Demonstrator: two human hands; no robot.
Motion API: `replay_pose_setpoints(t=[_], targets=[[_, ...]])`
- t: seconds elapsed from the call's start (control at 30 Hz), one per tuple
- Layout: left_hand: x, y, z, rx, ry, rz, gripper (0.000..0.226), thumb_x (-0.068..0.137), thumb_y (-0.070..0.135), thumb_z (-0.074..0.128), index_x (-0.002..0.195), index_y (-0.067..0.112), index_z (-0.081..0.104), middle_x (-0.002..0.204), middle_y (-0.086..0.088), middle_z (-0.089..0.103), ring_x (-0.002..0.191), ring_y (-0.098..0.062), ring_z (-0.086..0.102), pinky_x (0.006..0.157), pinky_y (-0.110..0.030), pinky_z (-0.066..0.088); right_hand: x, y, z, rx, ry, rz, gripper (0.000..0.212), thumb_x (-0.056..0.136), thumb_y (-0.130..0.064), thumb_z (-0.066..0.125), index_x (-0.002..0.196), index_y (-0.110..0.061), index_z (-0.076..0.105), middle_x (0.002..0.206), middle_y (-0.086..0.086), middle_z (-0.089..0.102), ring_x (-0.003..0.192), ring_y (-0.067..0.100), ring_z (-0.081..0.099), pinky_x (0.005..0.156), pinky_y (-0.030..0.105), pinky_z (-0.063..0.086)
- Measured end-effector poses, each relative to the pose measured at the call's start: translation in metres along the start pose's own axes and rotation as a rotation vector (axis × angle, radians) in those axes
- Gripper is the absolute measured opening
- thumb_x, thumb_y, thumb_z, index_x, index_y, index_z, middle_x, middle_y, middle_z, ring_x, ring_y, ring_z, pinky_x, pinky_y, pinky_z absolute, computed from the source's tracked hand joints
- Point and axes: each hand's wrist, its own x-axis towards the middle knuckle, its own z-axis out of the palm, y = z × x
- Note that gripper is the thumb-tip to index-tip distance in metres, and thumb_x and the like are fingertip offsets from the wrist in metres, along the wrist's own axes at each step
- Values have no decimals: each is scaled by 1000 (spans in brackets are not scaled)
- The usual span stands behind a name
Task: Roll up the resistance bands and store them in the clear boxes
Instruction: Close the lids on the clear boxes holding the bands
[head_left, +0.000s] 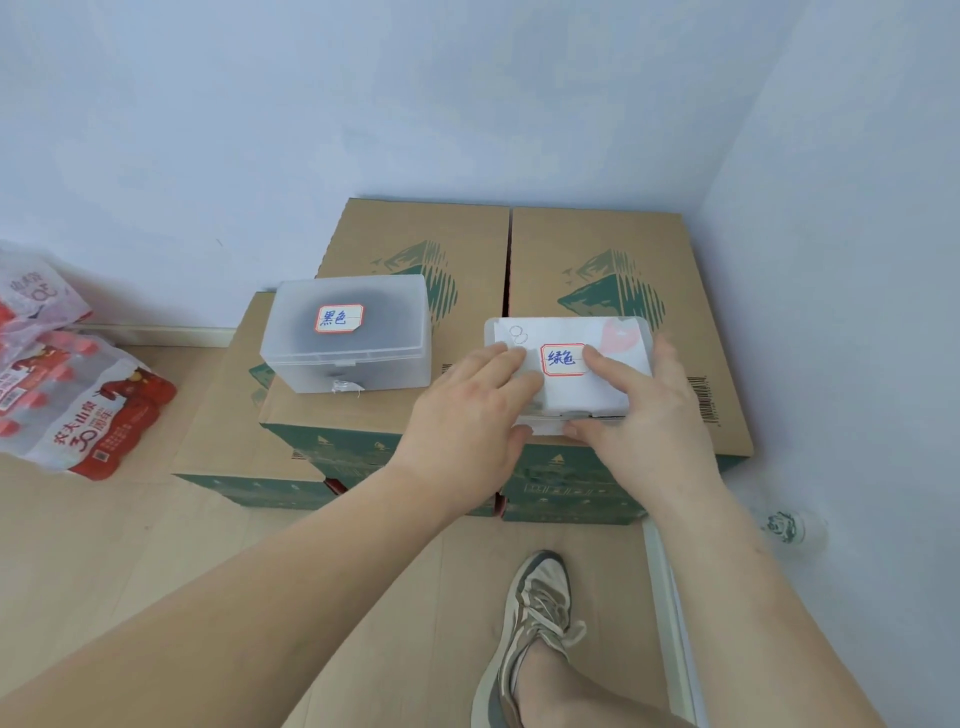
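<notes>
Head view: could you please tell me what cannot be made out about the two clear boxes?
All in the head view.
Green-labelled box contents: hidden by its frosted lid, the left hand and the right hand.
Its front latch: partly covered by both thumbs; fastened or not is unclear.
Black-labelled box contents: only a dark blur through frosted plastic.
Bottle pack: cut off by the left edge.
</notes>
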Motion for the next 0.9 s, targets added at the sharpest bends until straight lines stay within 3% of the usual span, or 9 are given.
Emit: replay_pose_setpoints(t=[0.17, 0.27, 0.4, 0.5, 0.73, 0.9], targets=[[14, 0, 13, -27, 83, 47, 39, 75, 16, 87, 112, 16, 72, 126, -10, 70, 120, -34, 64, 95, -46, 57, 1, -4, 9, -51, 79, -13, 64, 71, -43, 92, 129, -50, 67, 166, -4, 30, 142, 25, 43, 103, 47, 50], [21, 0, 17, -45, 101, 39, 44, 80, 22, 84, 121, 17, 69, 138, -10, 64, 127, -33, 59, 105, -47, 51, 3, -1, 9, 20, 86, -33, 63, 67, -44, 95, 126, -47, 71, 165, -5, 31, 142, 22, 46, 102, 46, 52], [31, -2, 5, -125, 42, 8, 47, 85, 31, 79, 130, 23, 68, 147, -1, 59, 140, -26, 48, 112, -42, 43, 5, 4, 1, 99, 5, -25, 65, 74, -32, 93, 132, -44, 67, 170, -5, 22, 153, 16, 32, 116, 44, 42], [34, -3, -2, -117, 35, 25, 36, 90, 34, 74, 124, 23, 72, 144, 3, 62, 135, -23, 51, 105, -40, 48, 5, 3, 1, 78, 46, -39, 66, 73, -29, 93, 132, -43, 66, 169, -5, 22, 149, 20, 39, 110, 47, 48], [37, -4, -1, -138, 138, 73, 21, 89, 15, 73, 110, 15, 76, 123, -4, 73, 114, -32, 62, 89, -48, 57, 6, 0, 9, 15, 86, -19, 69, 76, -32, 90, 136, -46, 60, 167, -12, 23, 137, 23, 48, 97, 48, 55], [34, -11, 5, -68, 88, 113, 32, 82, 26, 81, 111, 16, 73, 120, -2, 71, 111, -30, 62, 83, -47, 57, 8, 2, 12, -2, 105, -34, 54, 79, -27, 88, 128, -41, 70, 167, -4, 30, 137, 30, 49, 100, 49, 53]])
